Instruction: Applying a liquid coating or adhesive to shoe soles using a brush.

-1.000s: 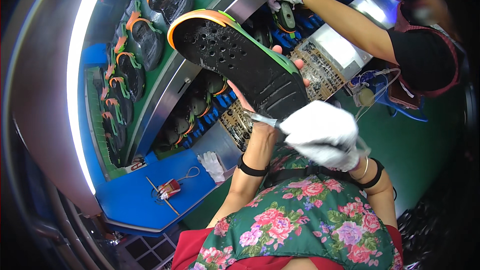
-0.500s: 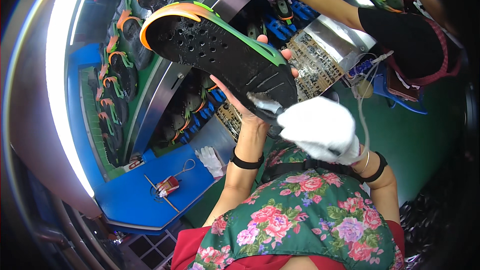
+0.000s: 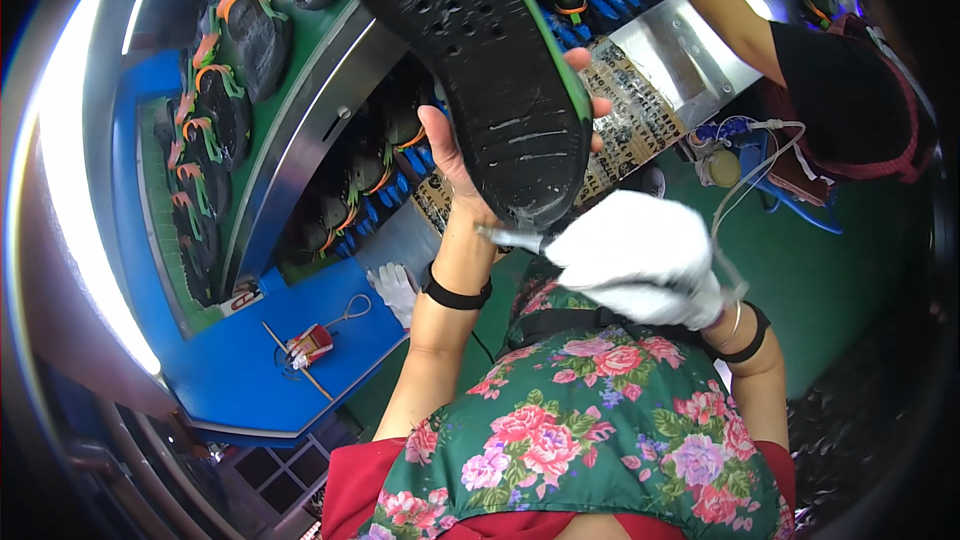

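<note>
My bare left hand [image 3: 458, 175] holds a black shoe sole [image 3: 515, 125] from beneath, thumb at its left edge and fingertips at its right. The sole has orange and green edging, a patch of small holes and a wet sheen; its upper end runs out of the picture. My right hand [image 3: 635, 255], in a white glove, is closed around a brush [image 3: 515, 238] with a pale metallic neck. The brush's tip lies just below the sole's lower end, close to my left wrist; whether it touches either is unclear.
Several shoes [image 3: 255, 45] line the green belt at left, behind a metal rail [image 3: 300, 140]. A blue table [image 3: 235, 370] bears a red container [image 3: 312, 342], a stick and a white glove [image 3: 394, 290]. Taped cardboard [image 3: 635, 105] lies ahead; a co-worker's arm [image 3: 720, 0] reaches across far right.
The sole has turned more upright, its upper end swinging up and right. The brush has left the sole's face and is now below its lower end. The co-worker's hand moved up and right.
</note>
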Available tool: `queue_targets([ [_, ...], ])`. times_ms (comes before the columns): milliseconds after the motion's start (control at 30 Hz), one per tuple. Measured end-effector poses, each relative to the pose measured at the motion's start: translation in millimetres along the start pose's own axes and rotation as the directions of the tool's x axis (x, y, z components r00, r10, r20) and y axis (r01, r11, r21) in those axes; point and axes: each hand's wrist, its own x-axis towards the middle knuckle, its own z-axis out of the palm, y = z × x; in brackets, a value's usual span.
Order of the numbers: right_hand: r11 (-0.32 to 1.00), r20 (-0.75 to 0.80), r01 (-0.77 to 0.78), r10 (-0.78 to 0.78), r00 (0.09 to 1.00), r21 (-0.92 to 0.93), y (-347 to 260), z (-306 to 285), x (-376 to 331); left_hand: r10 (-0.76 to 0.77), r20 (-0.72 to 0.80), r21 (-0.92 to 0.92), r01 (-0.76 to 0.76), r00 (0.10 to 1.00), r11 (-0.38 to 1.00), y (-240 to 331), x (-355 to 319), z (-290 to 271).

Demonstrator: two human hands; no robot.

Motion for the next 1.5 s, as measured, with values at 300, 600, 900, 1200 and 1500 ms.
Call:
queue_targets([
  [300,0.984,0.146,0.098,-0.077,0.986,-0.146,-1.2,2.0,0.0,-0.221,-0.059,-0.063,0.217,0.973,0.974,7.2,-10.0,-14.4],
  [600,0.941,0.244,0.169,-0.098,0.965,-0.293,3.2,-8.9,-1.6,-0.332,-0.482,0.157,0.453,0.811,0.878,28.0,-14.6,-13.7],
  [900,0.99,0.183,0.022,0.003,0.983,-0.14,-4.2,-25.2,2.6,-0.469,-0.31,-0.116,0.457,0.827,0.882,37.5,-8.2,-4.2],
  [1200,0.998,-0.003,-0.047,0.047,0.999,0.04,-2.1,-11.7,3.2,-0.383,-0.428,0.088,0.46,0.819,0.884,29.9,-4.2,-25.6],
  [1500,0.982,-0.096,-0.186,0.183,0.979,-0.027,9.2,-12.0,3.1,-0.385,-0.382,0.149,0.467,0.84,0.871,10.2,3.2,-46.0],
])
